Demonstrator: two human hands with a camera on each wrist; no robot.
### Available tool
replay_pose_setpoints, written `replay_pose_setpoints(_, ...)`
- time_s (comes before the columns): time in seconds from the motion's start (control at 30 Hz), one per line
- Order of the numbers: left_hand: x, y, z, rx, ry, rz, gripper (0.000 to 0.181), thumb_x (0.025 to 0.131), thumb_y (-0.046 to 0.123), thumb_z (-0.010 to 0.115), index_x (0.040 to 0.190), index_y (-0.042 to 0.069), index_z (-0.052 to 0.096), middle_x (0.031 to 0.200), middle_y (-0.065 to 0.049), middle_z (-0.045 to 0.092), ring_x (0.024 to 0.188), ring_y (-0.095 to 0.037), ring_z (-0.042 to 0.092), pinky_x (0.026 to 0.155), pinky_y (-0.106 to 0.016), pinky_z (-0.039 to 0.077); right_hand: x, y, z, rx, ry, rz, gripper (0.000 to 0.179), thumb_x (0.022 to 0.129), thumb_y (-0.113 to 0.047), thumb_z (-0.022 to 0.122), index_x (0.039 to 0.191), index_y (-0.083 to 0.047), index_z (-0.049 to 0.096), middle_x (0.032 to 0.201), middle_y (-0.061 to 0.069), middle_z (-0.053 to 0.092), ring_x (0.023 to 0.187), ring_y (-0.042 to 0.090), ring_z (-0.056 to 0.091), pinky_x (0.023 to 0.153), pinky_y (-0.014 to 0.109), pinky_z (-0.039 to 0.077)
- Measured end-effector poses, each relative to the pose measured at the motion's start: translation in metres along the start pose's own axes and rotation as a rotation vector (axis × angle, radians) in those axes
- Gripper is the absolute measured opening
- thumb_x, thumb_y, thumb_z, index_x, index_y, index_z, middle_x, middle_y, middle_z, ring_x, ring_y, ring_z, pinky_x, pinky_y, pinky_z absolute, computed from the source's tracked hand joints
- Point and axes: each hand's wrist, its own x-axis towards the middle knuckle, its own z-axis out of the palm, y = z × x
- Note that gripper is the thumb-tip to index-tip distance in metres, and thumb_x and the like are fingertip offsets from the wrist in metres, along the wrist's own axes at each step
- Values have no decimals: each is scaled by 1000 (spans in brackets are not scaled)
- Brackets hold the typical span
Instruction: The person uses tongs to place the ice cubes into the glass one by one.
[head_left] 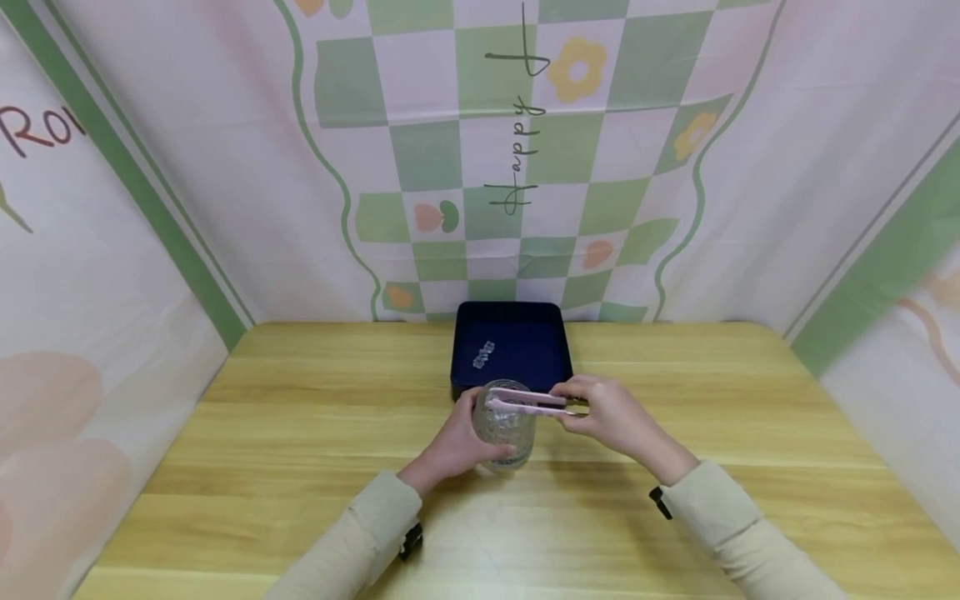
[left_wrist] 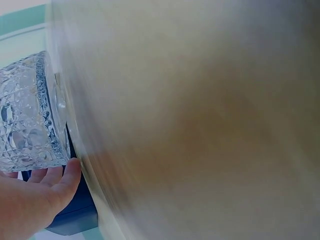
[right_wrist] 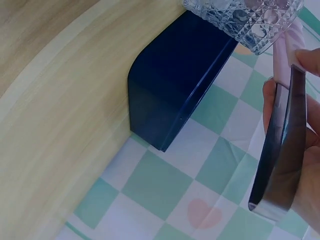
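Observation:
My left hand (head_left: 456,442) grips a clear glass cup (head_left: 506,433) with a cut, faceted pattern from its left side, thumb across the near face. In the left wrist view the fingers lie along the side of the glass (left_wrist: 25,115). My right hand (head_left: 611,414) pinches a pair of tongs (head_left: 528,397) with pink arms and a metal handle end (right_wrist: 287,150). The tong tips reach over the mouth of the cup from the right; I cannot tell whether they hold anything. Behind the cup, several small clear pieces (head_left: 483,355) lie in a dark blue tray (head_left: 528,329).
The tray stands at the back of the wooden table (head_left: 315,400), close to the patterned cloth backdrop (head_left: 495,150). Its near edge sits right behind the cup and both hands. Cloth also hangs along the left and right sides.

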Motion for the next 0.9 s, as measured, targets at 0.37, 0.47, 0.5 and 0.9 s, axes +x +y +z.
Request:
replay_pose_setpoints(0.37, 0, 0, 0, 7, 6, -8, 100, 71, 30, 84, 146, 4, 23, 140, -17, 42, 121, -31, 49, 103, -49, 42, 0, 0, 3, -3, 39, -21, 34, 77, -12, 77, 108, -3, 68, 101, 8, 70, 92, 24, 67, 77, 39, 55)
replay_pose_setpoints(0.47, 0, 1, 0, 8, 7, -5, 100, 71, 30, 84, 146, 4, 23, 140, -18, 42, 121, -31, 49, 102, -49, 43, 1, 0, 3, 4, 60, -20, 35, 77, -11, 77, 109, -2, 68, 102, 9, 69, 94, 26, 67, 79, 41, 55)
replay_pose_setpoints(0.5, 0, 1, 0, 9, 8, -4, 100, 71, 30, 84, 146, 4, 23, 141, -18, 41, 121, -31, 49, 103, -49, 43, 2, 0, 3, 5, 67, -15, 35, 77, -11, 77, 110, -2, 68, 103, 10, 69, 95, 27, 67, 80, 42, 55)
replay_pose_setpoints(0.9, -2, 2, -1, 35, -11, -26, 102, 72, 36, 83, 148, 6, 21, 146, -17, 36, 130, -33, 43, 105, -53, 40, 40, 3, 3, -26, 39, 187, 37, 83, -16, 72, 114, 2, 65, 104, 20, 66, 89, 31, 64, 76, 45, 52)
